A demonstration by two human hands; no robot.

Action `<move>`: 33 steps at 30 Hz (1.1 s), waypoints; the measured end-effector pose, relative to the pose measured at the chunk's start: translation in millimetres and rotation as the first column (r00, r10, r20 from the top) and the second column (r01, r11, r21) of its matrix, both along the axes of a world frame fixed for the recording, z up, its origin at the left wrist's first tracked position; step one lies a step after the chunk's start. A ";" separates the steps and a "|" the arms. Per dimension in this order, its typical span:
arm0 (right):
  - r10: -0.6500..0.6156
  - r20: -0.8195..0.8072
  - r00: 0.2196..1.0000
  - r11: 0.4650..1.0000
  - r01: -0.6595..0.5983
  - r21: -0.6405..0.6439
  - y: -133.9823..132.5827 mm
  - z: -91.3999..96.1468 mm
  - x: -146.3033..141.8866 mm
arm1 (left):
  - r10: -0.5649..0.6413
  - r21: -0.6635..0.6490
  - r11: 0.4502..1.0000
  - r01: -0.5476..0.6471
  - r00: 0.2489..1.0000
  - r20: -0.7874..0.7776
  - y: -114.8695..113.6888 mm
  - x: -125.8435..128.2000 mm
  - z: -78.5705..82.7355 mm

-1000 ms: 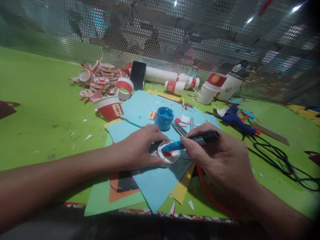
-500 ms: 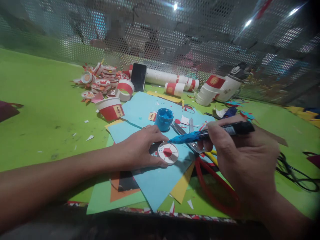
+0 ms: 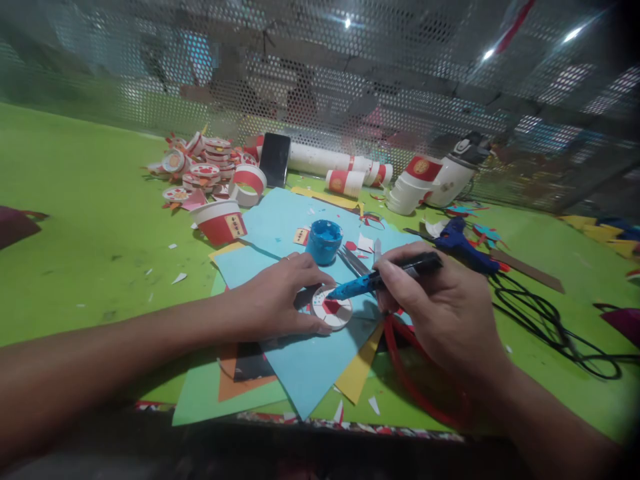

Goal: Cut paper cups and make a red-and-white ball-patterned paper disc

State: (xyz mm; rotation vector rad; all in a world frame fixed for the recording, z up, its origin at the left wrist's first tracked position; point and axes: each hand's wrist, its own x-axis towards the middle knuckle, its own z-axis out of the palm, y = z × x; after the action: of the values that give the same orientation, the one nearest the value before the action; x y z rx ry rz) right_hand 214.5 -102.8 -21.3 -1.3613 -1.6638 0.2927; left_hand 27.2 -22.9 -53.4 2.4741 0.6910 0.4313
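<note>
My left hand [image 3: 287, 293] grips a small round white disc [image 3: 341, 317] between thumb and fingers, low over blue paper [image 3: 300, 367]. The disc has a red shape at its centre, dark lines and small blue dots at its upper left. A black marker [image 3: 417, 265] with a blue-coated front end is in my right hand [image 3: 440, 307]; its tip is at the disc's upper part, though whether it touches I cannot tell. Just behind the disc stands a small pot of blue paint [image 3: 324, 243]. Red-handled scissors [image 3: 400, 360] lie partly hidden under my right hand.
Paper cups [image 3: 220, 223] and a heap of decorated discs [image 3: 205, 167] lie back left. A phone [image 3: 275, 160], a row of cups [image 3: 320, 159] and a white bottle [image 3: 457, 173] line the mesh. To the right lie a blue glue gun [image 3: 457, 241] and a black cable [image 3: 540, 333].
My right hand has moved left and brought the marker's blue tip from the disc's upper edge onto its face. The glue gun shows more now. My left hand keeps its hold.
</note>
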 end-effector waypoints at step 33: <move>0.047 0.061 0.997 0.999 -0.046 -0.008 0.6 -3.9 -5.1 | -0.006 0.049 0.999 0.007 1.000 -0.005 2.1 0.1 -4.3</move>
State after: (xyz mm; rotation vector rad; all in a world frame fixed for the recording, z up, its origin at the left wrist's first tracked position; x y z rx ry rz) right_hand 209.3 -102.1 -25.2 -1.3496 -1.7484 0.2858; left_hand 27.3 -20.8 -57.7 2.5231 0.6818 0.4453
